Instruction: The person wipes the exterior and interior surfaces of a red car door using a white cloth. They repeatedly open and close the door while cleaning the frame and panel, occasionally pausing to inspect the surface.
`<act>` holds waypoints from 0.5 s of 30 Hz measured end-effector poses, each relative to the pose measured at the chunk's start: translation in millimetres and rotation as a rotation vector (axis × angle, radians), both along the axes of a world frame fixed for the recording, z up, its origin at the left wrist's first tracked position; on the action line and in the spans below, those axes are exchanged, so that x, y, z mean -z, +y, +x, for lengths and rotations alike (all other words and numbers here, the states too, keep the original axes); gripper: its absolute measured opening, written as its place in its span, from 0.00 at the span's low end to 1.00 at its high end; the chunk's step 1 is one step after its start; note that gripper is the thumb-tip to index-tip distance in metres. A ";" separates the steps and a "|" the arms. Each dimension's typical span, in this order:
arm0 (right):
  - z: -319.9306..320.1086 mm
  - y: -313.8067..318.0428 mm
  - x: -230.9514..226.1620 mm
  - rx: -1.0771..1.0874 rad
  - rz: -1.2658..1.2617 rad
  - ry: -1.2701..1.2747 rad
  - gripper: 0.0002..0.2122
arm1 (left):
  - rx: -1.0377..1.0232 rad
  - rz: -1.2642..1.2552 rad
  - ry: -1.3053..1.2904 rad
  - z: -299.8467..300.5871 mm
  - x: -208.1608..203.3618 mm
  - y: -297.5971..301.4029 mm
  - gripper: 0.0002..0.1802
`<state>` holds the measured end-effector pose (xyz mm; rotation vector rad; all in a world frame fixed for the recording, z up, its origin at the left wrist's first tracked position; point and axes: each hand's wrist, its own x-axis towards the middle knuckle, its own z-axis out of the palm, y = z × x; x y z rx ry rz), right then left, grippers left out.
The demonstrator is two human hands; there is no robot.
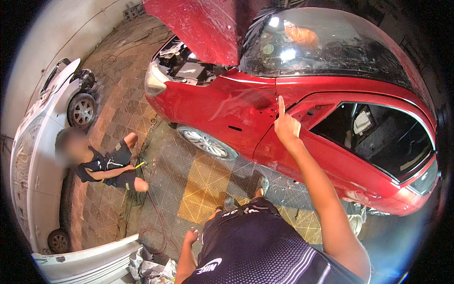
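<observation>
My right hand [287, 128] reaches out over the side of a red car [241, 102], its index finger stretched out and the other fingers folded in. The fingertip lies in line with the seam behind the front fender, below the windshield [326, 45]; whether it touches the panel I cannot tell. Nothing shows in this hand. Low by my left side hangs my left hand [191, 235], its fingers curled; what they hold, if anything, is too small to make out. The car's red hood [203, 28] stands raised over the engine bay [189, 66].
At the left a person [106, 163] sits on the tiled floor [205, 187] beside a white car [42, 156], a thin yellow-green object [140, 165] at their hand. A red hose [158, 220] runs across the floor. Crumpled paper or plastic [151, 270] and a white panel [90, 262] lie lower left.
</observation>
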<state>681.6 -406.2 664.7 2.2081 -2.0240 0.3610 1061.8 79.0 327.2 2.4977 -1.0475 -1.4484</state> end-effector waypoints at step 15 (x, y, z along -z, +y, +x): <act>6.6 13.1 6.1 -0.007 0.070 -0.085 0.46 | -0.106 -0.082 0.139 12.9 -34.5 -59.5 0.22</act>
